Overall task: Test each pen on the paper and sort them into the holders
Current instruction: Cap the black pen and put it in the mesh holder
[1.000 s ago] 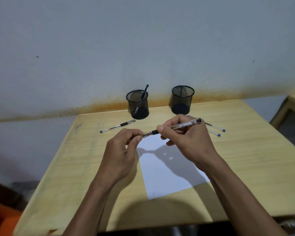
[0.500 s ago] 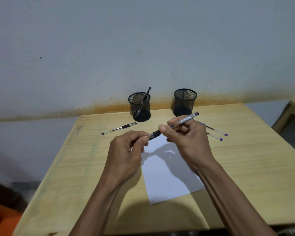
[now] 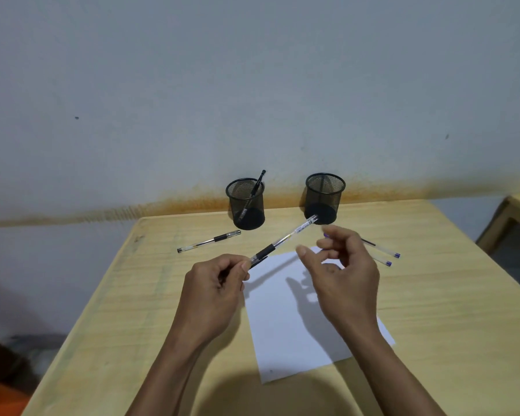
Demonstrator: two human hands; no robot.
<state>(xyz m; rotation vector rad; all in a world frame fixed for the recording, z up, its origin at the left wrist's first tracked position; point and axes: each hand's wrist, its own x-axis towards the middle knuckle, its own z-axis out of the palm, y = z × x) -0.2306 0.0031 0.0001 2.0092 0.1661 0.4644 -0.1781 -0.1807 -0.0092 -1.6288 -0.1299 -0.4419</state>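
The left hand (image 3: 213, 291) pinches the clear gel pen (image 3: 282, 240) by its tip end, barrel slanting up toward the right mesh holder (image 3: 324, 195). The right hand (image 3: 342, 271) has just let go and hangs open beside it, probably re-gripping. The nib is hidden by the fingers; marks on the paper (image 3: 297, 319) are unclear.

My left hand (image 3: 215, 291) and right hand (image 3: 341, 271) are both bare: no gloves, rings or bands on any finger I can see. Nails short and plain. Wrists carry no watch or strap. Both forearms are uncovered all the way to the bottom edge of the view, so no sleeve or cuff shows. Forearms slim, tendons faintly raised along the right one.
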